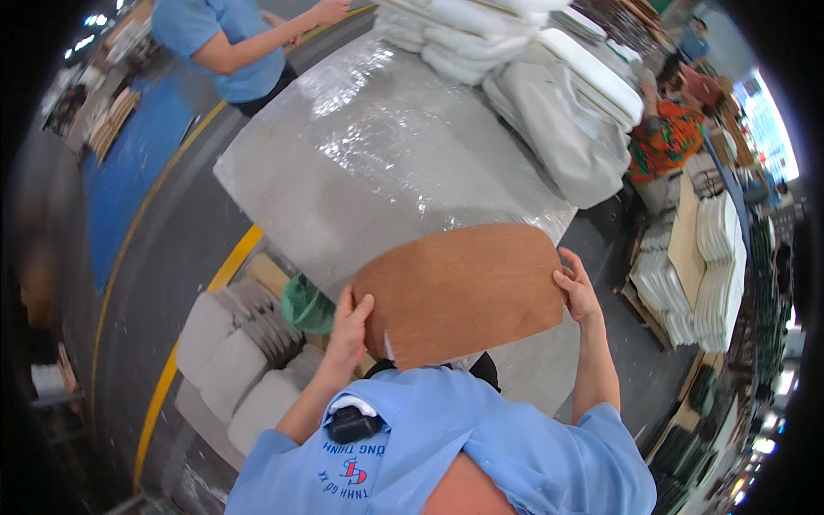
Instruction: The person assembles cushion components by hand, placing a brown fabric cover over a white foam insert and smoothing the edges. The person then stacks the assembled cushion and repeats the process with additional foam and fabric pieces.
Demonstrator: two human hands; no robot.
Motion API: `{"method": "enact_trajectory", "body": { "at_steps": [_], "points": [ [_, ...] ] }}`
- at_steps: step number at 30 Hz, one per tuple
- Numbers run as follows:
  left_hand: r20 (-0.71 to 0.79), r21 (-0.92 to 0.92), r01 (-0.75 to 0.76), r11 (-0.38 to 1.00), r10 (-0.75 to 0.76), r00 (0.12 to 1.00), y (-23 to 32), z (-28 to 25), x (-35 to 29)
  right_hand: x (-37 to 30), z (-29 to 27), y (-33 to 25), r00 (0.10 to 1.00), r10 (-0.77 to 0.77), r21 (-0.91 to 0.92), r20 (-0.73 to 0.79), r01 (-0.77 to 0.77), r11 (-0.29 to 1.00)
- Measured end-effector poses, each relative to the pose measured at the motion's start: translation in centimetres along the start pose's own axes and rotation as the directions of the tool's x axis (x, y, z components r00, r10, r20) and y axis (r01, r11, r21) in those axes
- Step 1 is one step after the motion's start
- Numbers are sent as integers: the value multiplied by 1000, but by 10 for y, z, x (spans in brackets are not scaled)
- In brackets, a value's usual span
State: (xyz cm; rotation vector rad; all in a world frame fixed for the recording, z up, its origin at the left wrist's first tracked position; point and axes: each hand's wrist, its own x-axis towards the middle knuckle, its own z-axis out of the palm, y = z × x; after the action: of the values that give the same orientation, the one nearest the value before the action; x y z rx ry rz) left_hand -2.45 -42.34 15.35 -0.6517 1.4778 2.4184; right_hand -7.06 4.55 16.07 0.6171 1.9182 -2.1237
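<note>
A curved brown plywood panel (468,296) is held up close to my body, above the near edge of a table covered in clear plastic film (343,163). My left hand (348,330) grips the panel's left edge, thumb on the near face. At its right edge my right hand (579,287) has hold of it, with the thumb on top and fingers around the rim. A small pale patch shows at the panel's lower left corner. The panel's underside is hidden from me.
White padded pieces (463,39) and a grey cushion cover (562,129) are heaped on the table's far right. Grey seat pads (227,343) and a green bag (306,305) sit at left. White panels (691,266) are stacked at right. A co-worker in blue (227,47) stands far left.
</note>
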Motion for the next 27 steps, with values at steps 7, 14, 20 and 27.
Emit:
{"method": "enact_trajectory", "body": {
  "at_steps": [7, 14, 20, 27],
  "points": [
    [187, 244, -206, 948, 162, 969, 45, -19, 42, -6, 38, 20, 944, -249, 253, -217, 301, 919],
    [138, 316, -258, 913, 224, 965, 20, -13, 46, -15, 41, 55, 942, -149, 337, -302, 252, 907],
    [123, 338, -265, 903, 237, 964, 26, -8, 31, -25, 53, 43, 928, -68, 446, -365, 238, 863],
    [405, 678, -149, 720, -196, 893, 57, 2, -31, -30, 43, 22, 928, -89, 242, -363, 186, 952]
  ]
}}
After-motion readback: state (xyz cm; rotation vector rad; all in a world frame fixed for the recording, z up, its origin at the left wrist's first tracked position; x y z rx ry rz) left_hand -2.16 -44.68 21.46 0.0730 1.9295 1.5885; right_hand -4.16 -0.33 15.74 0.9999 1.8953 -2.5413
